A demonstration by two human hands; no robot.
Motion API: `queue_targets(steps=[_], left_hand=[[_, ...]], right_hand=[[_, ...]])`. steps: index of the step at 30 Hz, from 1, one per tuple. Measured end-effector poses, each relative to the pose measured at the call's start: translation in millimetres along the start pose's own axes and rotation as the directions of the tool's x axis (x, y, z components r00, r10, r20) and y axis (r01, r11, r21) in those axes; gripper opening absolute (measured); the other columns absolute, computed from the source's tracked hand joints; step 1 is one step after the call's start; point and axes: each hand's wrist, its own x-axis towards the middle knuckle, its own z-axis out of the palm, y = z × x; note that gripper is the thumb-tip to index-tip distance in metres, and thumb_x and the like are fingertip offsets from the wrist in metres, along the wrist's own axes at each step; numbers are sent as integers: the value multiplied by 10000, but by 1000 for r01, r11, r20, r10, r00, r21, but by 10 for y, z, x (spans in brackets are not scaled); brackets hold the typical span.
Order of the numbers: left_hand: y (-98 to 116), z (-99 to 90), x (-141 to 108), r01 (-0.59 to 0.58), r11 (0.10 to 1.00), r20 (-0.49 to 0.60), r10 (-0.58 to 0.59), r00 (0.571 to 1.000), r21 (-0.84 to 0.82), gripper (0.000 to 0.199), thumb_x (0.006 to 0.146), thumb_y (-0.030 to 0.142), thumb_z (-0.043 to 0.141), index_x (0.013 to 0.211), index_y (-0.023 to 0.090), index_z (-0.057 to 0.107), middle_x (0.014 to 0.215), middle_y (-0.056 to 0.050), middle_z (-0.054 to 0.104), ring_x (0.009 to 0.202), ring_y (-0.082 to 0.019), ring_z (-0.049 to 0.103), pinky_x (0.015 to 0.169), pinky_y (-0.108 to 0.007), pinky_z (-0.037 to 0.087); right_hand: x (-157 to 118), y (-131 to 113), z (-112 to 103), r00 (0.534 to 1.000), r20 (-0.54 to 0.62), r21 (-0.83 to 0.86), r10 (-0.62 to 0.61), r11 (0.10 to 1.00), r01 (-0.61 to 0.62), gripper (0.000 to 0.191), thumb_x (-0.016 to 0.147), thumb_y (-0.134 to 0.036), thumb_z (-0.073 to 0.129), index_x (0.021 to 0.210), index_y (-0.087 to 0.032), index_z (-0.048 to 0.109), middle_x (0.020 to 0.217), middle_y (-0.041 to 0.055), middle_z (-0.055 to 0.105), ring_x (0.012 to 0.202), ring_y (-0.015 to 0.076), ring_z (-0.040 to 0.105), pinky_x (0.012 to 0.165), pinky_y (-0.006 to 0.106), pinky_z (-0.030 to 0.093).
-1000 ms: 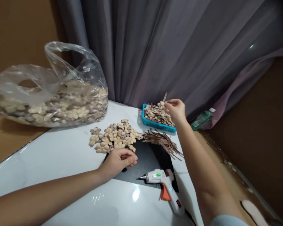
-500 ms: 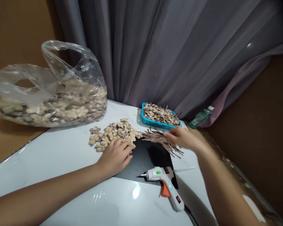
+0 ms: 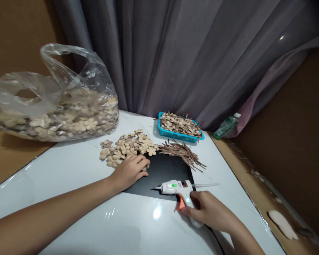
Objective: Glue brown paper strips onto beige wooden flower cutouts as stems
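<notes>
My left hand [image 3: 130, 170] rests at the left edge of a black mat [image 3: 164, 170], fingers curled over a small greyish flower piece [image 3: 146, 168] that is mostly hidden. Just beyond it lies a loose pile of beige and grey flower-shaped pieces [image 3: 133, 144]. My right hand [image 3: 208, 210] is closed around the handle of a white hot glue gun [image 3: 172, 187] with an orange trigger. The gun lies on its side, nozzle pointing left over the mat, a clear glue stick [image 3: 207, 184] sticking out behind. A bundle of thin brown strips [image 3: 182, 153] sits at the mat's far right corner.
A blue basket [image 3: 175, 135] full of flower pieces with stems stands at the back. On the left is a large clear plastic bag [image 3: 77, 117] of flower pieces. A green bottle [image 3: 225, 126] lies back right by the grey curtain [image 3: 175, 56]. The gun's cord runs toward me.
My right hand has moved from the brown strips down toward me and taken hold of the glue gun's handle. My left hand has stayed almost in place.
</notes>
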Motion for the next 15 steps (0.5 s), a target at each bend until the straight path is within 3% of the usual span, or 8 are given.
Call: queue_targets(steps=[4,7,10,13,15], left_hand=[[34,38,-34,-42,981,-51,33,998,-187,211,860,208,570,1062,180,516,1100,-81,583,989,-180,583,840,-276,473],[38,53,-35,-89,973,-30,84,996,-212,137,880,193,526,1014,184,553,1157,-86,582,1077,-175,568,944,-292,449],[27,35,-24,-149,979,-2,150,989,-140,181,918,197,444,885,205,622,1143,-66,619,1101,-179,564,1102,-440,280],[33,3,-29,-176,983,38,178,983,-61,237,848,443,553,905,248,676,1272,-73,576,1182,-272,508,1101,-611,102],[51,-5,-40,-143,989,65,145,987,-24,496,738,610,593,1097,272,644,1357,-106,509,1245,-348,435,1067,-673,57]], right_hand=[[43,55,-91,992,-123,307,-11,950,49,388,779,-470,561,594,-196,359,544,-37,464,522,103,420,486,234,267],[123,8,-115,987,-155,681,45,729,74,354,746,-493,601,682,-198,417,539,-6,583,497,139,537,488,249,377],[235,-103,-40,979,-187,888,85,442,132,340,714,-468,653,745,-193,456,515,-7,618,449,149,576,480,264,446],[330,-158,90,972,-219,930,89,321,180,293,736,-417,657,781,-179,492,462,-26,588,376,110,520,416,215,398],[366,-125,164,976,-211,947,44,257,193,280,746,-401,656,809,-162,525,444,-30,565,355,88,479,395,195,360]])
